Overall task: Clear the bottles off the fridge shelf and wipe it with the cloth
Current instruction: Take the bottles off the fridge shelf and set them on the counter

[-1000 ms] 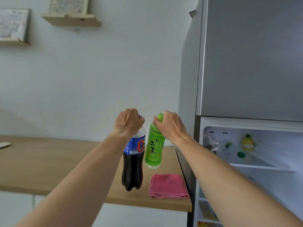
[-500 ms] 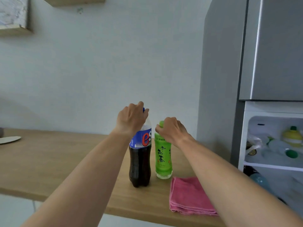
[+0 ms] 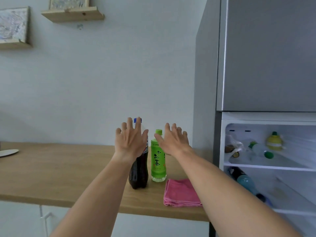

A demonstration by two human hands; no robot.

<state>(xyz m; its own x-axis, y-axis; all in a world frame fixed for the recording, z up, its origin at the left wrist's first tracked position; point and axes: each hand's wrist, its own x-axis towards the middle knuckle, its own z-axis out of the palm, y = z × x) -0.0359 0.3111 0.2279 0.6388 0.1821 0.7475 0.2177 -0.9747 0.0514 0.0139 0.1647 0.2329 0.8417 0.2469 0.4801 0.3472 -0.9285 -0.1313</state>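
Observation:
A dark cola bottle [image 3: 138, 175] with a blue cap and a green tea bottle [image 3: 158, 161] stand upright side by side on the wooden counter [image 3: 59, 170]. My left hand [image 3: 130, 140] hovers open in front of the cola bottle's neck. My right hand [image 3: 172, 141] is open just right of the green bottle's cap. Neither hand holds anything. A folded pink cloth [image 3: 181, 194] lies on the counter right of the bottles. The open fridge [image 3: 220, 151] at the right shows an upper shelf [image 3: 266, 165] with a yellow bottle [image 3: 274, 141] and green-capped bottles.
A lower fridge shelf holds a dark bottle and a blue-green bottle [image 3: 246, 182] lying down. A pale plate edge [image 3: 8, 153] sits at the counter's far left. Wooden wall shelves [image 3: 73, 14] hang above. White cabinets [image 3: 34, 219] stand under the counter.
The two bottles were lowered onto the counter beside the cloth. Both hands have let go of the bottle caps and spread their fingers.

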